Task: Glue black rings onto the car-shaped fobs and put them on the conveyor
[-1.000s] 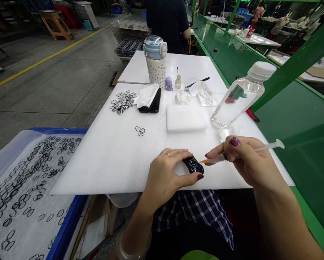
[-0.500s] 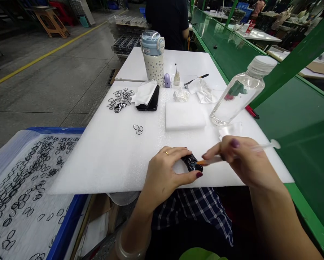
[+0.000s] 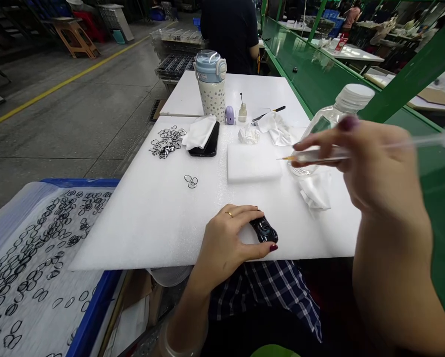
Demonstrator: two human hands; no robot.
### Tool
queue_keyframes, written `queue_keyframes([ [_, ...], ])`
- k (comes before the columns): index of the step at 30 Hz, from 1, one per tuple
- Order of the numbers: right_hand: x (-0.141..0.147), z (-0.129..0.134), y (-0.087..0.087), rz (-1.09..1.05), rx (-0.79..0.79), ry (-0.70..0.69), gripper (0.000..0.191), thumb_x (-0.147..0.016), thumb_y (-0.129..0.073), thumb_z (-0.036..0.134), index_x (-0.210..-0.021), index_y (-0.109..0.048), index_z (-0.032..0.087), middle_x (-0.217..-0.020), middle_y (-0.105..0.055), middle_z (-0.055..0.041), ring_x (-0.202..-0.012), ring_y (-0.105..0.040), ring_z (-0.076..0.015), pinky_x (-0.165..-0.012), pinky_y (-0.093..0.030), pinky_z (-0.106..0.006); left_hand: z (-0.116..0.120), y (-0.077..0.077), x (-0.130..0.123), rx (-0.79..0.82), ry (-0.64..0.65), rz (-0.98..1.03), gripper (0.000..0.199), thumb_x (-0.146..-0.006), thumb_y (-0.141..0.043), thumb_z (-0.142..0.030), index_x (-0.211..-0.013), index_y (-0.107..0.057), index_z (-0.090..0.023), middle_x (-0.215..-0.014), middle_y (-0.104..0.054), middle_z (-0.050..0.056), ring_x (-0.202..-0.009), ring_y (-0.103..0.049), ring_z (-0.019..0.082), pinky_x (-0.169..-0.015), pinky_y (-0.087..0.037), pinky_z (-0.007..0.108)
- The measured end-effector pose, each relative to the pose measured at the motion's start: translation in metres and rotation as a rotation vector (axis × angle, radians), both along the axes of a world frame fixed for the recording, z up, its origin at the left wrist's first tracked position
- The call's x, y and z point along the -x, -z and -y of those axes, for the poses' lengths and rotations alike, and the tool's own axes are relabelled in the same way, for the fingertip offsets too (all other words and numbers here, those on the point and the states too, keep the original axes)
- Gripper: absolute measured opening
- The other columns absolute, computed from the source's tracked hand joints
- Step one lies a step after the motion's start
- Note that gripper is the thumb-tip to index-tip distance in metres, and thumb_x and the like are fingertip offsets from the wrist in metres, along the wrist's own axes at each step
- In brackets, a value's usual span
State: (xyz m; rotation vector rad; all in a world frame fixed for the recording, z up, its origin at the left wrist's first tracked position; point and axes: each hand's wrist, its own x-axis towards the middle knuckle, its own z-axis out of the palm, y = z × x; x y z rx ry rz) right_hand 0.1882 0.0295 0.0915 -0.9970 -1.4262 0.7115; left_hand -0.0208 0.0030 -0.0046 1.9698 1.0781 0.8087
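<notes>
Two bare hands work at the near edge of a white foam sheet [image 3: 144,238]. The left hand [image 3: 226,235] rests on the sheet at about 12 o'clock from the person's lap, with the left fingers [image 3: 241,210] curled and grasping a glossy black moulded piece [image 3: 264,230] against the foam. The piece lies flat there, and what it is exactly cannot be told from this view.

The right hand [image 3: 378,158] is raised off the sheet at about 2 o'clock, blurred by motion. The right fingers [image 3: 304,144] are closed around the barrel of a slim syringe [image 3: 319,156], whose orange-tipped nozzle points toward 9 o'clock, well apart from the black piece. So the left hand is pinning while the right hand holds the syringe clear.

A foam block [image 3: 254,161] lies at 12 o'clock and a crumpled white cloth [image 3: 315,191] at 1 o'clock, just below a clear plastic bottle [image 3: 351,99]. A small pile of black rings [image 3: 166,141] sits at 11 o'clock beside a black phone [image 3: 207,141]. More black rings fill a blue-rimmed tray [image 3: 92,292] at 9 o'clock.
</notes>
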Motion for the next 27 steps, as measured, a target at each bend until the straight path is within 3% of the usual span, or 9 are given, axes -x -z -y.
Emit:
queue_keyframes([
  [2,0.012,-0.019,-0.003,0.247,0.102,0.017,0.034,-0.092,-0.058,0.039,-0.069,-0.068,0.015,-0.074,-0.069,-0.0055,-0.058,-0.065,-0.0155,-0.05,-0.053,-0.027,0.0,0.001,0.002,-0.037,0.024,-0.017,0.052,-0.062,-0.087,-0.035,-0.109,-0.07,-0.022,-0.118,-0.069,0.001,-0.11,-0.058,0.023,-0.096,-0.048,0.041],
  [4,0.023,-0.039,0.001,0.442,0.224,0.038,0.041,-0.093,-0.055,0.041,-0.063,-0.064,0.013,-0.067,-0.067,-0.0058,-0.049,-0.061,-0.0125,-0.043,-0.045,-0.024,-0.001,0.001,0.003,-0.06,0.043,-0.027,0.052,-0.062,-0.087,-0.032,-0.11,-0.07,-0.022,-0.119,-0.068,0.002,-0.111,-0.058,0.023,-0.097,-0.048,0.041],
  [8,0.04,-0.07,0.023,0.63,0.365,0.036,0.047,-0.094,-0.048,0.039,-0.054,-0.056,0.014,-0.055,-0.062,-0.0042,-0.04,-0.053,-0.0092,-0.05,-0.041,-0.026,-0.001,0.001,0.004,-0.068,0.065,-0.031,0.052,-0.062,-0.086,-0.027,-0.11,-0.069,-0.022,-0.12,-0.067,0.002,-0.111,-0.057,0.023,-0.097,-0.049,0.041],
  [13,0.037,-0.073,0.036,0.67,0.374,0.029,0.043,-0.091,-0.05,0.044,-0.059,-0.057,0.015,-0.055,-0.061,-0.0038,-0.049,-0.055,-0.0134,-0.054,-0.039,-0.028,-0.002,0.001,0.003,-0.065,0.08,-0.04,0.052,-0.062,-0.085,-0.024,-0.111,-0.068,-0.021,-0.12,-0.067,0.003,-0.112,-0.057,0.024,-0.098,-0.049,0.042],
  [16,0.028,-0.066,0.034,0.68,0.366,-0.026,0.036,-0.083,-0.061,0.049,-0.071,-0.062,0.016,-0.069,-0.066,-0.0048,-0.064,-0.06,-0.0174,-0.06,-0.041,-0.03,-0.002,0.0,0.003,-0.066,0.079,-0.049,0.051,-0.063,-0.084,-0.024,-0.112,-0.068,-0.022,-0.121,-0.066,0.002,-0.113,-0.057,0.024,-0.098,-0.049,0.042],
  [19,0.02,-0.061,0.036,0.661,0.37,-0.086,0.027,-0.08,-0.068,0.042,-0.086,-0.065,0.016,-0.088,-0.069,-0.0056,-0.079,-0.062,-0.0196,-0.068,-0.043,-0.031,-0.002,-0.001,0.004,-0.065,0.072,-0.056,0.052,-0.063,-0.084,-0.024,-0.112,-0.068,-0.021,-0.122,-0.066,0.003,-0.113,-0.057,0.024,-0.098,-0.049,0.042],
  [22,0.014,-0.06,0.043,0.627,0.408,-0.148,0.017,-0.085,-0.062,0.031,-0.086,-0.068,0.015,-0.087,-0.07,-0.0067,-0.083,-0.063,-0.0216,-0.075,-0.044,-0.034,-0.001,-0.001,0.003,-0.065,0.075,-0.052,0.052,-0.063,-0.084,-0.023,-0.113,-0.067,-0.022,-0.121,-0.066,0.002,-0.113,-0.057,0.023,-0.098,-0.049,0.041],
  [27,0.002,-0.062,0.051,0.431,0.512,-0.267,0.03,-0.091,-0.055,0.041,-0.094,-0.069,0.014,-0.101,-0.071,-0.0097,-0.096,-0.064,-0.0217,-0.086,-0.048,-0.035,-0.001,0.0,0.002,-0.061,0.062,-0.042,0.051,-0.063,-0.084,-0.024,-0.111,-0.068,-0.022,-0.121,-0.066,0.003,-0.112,-0.058,0.024,-0.097,-0.05,0.043],
])
